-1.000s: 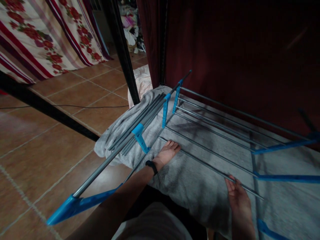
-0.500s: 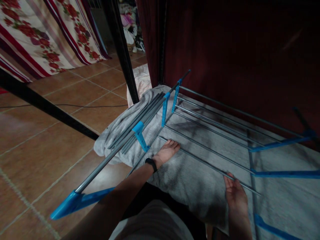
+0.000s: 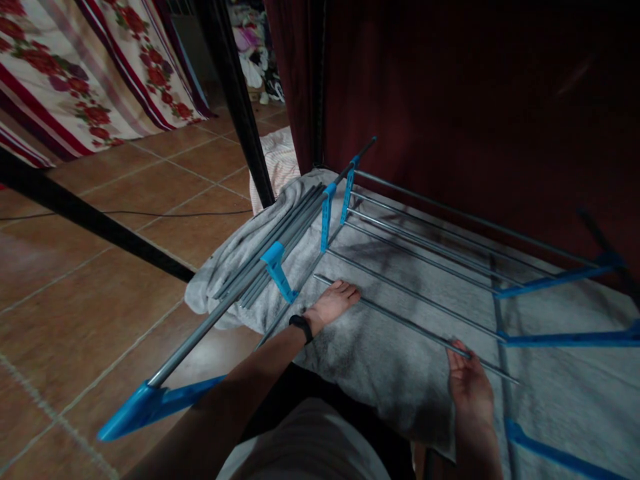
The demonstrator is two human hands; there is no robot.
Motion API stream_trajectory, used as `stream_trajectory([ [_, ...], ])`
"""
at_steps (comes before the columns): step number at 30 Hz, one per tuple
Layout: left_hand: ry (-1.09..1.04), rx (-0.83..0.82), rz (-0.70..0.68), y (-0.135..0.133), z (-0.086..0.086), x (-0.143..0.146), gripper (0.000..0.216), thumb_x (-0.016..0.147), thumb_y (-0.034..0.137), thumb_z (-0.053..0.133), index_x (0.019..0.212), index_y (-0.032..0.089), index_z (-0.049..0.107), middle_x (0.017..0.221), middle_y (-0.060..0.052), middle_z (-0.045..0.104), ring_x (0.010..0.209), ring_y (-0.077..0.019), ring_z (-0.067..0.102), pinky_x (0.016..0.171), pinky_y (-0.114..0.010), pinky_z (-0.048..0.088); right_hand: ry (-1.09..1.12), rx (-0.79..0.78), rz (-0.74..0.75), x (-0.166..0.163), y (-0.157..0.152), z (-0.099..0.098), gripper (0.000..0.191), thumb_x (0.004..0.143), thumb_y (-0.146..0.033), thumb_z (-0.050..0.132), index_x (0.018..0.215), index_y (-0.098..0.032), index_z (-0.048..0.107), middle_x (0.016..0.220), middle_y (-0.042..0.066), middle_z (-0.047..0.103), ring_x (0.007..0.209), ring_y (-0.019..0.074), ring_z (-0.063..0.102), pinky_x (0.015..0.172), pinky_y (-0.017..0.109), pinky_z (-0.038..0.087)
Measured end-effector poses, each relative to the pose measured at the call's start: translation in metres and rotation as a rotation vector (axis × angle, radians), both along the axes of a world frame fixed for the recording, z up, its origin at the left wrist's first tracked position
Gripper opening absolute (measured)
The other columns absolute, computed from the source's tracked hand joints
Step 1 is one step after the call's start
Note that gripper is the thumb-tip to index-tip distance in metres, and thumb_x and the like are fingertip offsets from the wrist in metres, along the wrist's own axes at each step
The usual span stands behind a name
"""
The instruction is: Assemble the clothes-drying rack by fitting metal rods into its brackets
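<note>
A grey towel (image 3: 380, 360) lies spread over the steel rods of a blue-jointed drying rack (image 3: 425, 267). My left hand (image 3: 334, 304), a black band on its wrist, rests flat on the towel near the rack's left end, fingers stretched out and touching a rod. My right hand (image 3: 467, 383) lies on the towel at the near edge, its fingertips against the closest rod (image 3: 415, 327). Neither hand grips anything that I can see.
A folded rack wing with bundled rods (image 3: 270, 250) slopes down to the left. A black post (image 3: 235, 100) stands behind it, and a dark red curtain (image 3: 475, 100) hangs behind the rack. Brown floor tiles (image 3: 100, 287) and a floral cloth (image 3: 75, 73) lie to the left.
Both hands have stayed on the towel; the right hand has slid slightly left along the near rod. The view has shifted a little.
</note>
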State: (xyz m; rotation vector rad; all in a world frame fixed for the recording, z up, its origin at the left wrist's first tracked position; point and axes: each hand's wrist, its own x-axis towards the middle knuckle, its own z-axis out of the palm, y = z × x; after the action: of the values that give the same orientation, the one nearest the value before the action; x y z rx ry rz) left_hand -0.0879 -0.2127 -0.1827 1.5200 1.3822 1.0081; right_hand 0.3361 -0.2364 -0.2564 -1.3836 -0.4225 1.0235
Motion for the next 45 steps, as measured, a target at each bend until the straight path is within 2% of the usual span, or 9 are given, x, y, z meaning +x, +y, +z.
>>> stream_trajectory([
  [4, 0.112, 0.045, -0.056, -0.001, -0.003, -0.001, 0.032, 0.098, -0.002, 0.064, 0.097, 0.027, 0.077, 0.105, -0.007, 0.078, 0.127, -0.0335, 0.072, 0.142, -0.047, 0.038, 0.072, -0.019, -0.04, 0.003, 0.003, -0.003, 0.024, 0.084, -0.038, 0.091, 0.099, -0.024, 0.08, 0.127, 0.013, 0.084, 0.153, 0.034, 0.074, 0.145, 0.057, 0.05],
  [10, 0.275, 0.15, -0.018, 0.001, -0.011, -0.001, 0.028, 0.098, 0.002, 0.073, 0.1, 0.027, 0.083, 0.106, -0.01, 0.084, 0.117, -0.0331, 0.079, 0.13, -0.046, 0.054, 0.117, 0.013, -0.04, 0.005, 0.002, -0.009, 0.022, 0.085, -0.035, 0.092, 0.1, -0.023, 0.081, 0.126, 0.013, 0.083, 0.15, 0.0335, 0.074, 0.146, 0.056, 0.048],
  [15, 0.731, 0.249, -0.202, 0.003, -0.015, -0.005, 0.035, 0.108, 0.005, 0.063, 0.123, 0.025, 0.088, 0.127, -0.013, 0.089, 0.124, -0.0328, 0.081, 0.12, -0.047, 0.059, 0.152, 0.06, -0.091, 0.004, 0.001, -0.015, 0.017, 0.085, -0.029, 0.089, 0.099, -0.024, 0.08, 0.122, 0.013, 0.083, 0.137, 0.0295, 0.079, 0.143, 0.053, 0.052],
  [21, 0.934, 0.312, -0.253, 0.006, -0.021, -0.008, 0.036, 0.114, 0.007, 0.06, 0.133, 0.02, 0.087, 0.13, -0.013, 0.088, 0.121, -0.0307, 0.078, 0.116, -0.043, 0.058, 0.127, 0.043, -0.114, -0.007, 0.001, -0.008, 0.009, 0.095, -0.033, 0.079, 0.099, -0.026, 0.082, 0.13, 0.015, 0.085, 0.144, 0.0312, 0.079, 0.143, 0.055, 0.054],
  [25, 0.983, 0.327, -0.249, 0.006, -0.021, -0.007, 0.026, 0.121, 0.02, 0.064, 0.137, 0.02, 0.084, 0.128, -0.013, 0.087, 0.121, -0.0295, 0.078, 0.117, -0.042, 0.058, 0.096, 0.001, -0.118, -0.008, 0.003, -0.004, 0.007, 0.091, -0.033, 0.082, 0.096, -0.027, 0.081, 0.125, 0.014, 0.087, 0.144, 0.0333, 0.08, 0.144, 0.059, 0.052],
  [28, 1.001, 0.324, -0.235, 0.005, -0.02, -0.007, 0.028, 0.125, 0.028, 0.061, 0.141, 0.02, 0.083, 0.132, -0.013, 0.086, 0.125, -0.0291, 0.078, 0.12, -0.042, 0.056, 0.076, -0.015, -0.085, -0.004, 0.004, -0.002, 0.013, 0.086, -0.033, 0.087, 0.094, -0.028, 0.078, 0.123, 0.013, 0.087, 0.14, 0.0327, 0.082, 0.139, 0.058, 0.058],
  [31, 1.015, 0.32, -0.23, 0.005, -0.02, -0.007, 0.033, 0.126, 0.022, 0.056, 0.147, 0.017, 0.08, 0.134, -0.015, 0.085, 0.128, -0.0293, 0.077, 0.121, -0.043, 0.056, 0.057, -0.027, -0.053, -0.002, 0.005, -0.001, 0.019, 0.082, -0.035, 0.092, 0.094, -0.029, 0.079, 0.117, 0.011, 0.087, 0.131, 0.0329, 0.084, 0.131, 0.059, 0.065],
  [36, 1.019, 0.259, -0.231, 0.007, -0.024, -0.01, 0.04, 0.12, 0.01, 0.055, 0.15, 0.019, 0.079, 0.135, -0.014, 0.083, 0.13, -0.0294, 0.075, 0.123, -0.046, 0.058, 0.09, -0.048, -0.08, -0.004, 0.01, 0.006, 0.015, 0.08, -0.031, 0.091, 0.091, -0.029, 0.081, 0.103, 0.006, 0.086, 0.109, 0.0261, 0.085, 0.119, 0.05, 0.071],
  [45, 0.999, 0.262, -0.162, 0.009, -0.028, -0.014, 0.04, 0.117, 0.012, 0.055, 0.143, 0.022, 0.084, 0.135, -0.015, 0.082, 0.129, -0.0324, 0.073, 0.12, -0.048, 0.059, 0.166, 0.037, -0.169, -0.006, 0.009, 0.005, 0.013, 0.081, -0.024, 0.089, 0.09, -0.028, 0.08, 0.096, 0.002, 0.088, 0.089, 0.0214, 0.087, 0.098, 0.04, 0.078],
])
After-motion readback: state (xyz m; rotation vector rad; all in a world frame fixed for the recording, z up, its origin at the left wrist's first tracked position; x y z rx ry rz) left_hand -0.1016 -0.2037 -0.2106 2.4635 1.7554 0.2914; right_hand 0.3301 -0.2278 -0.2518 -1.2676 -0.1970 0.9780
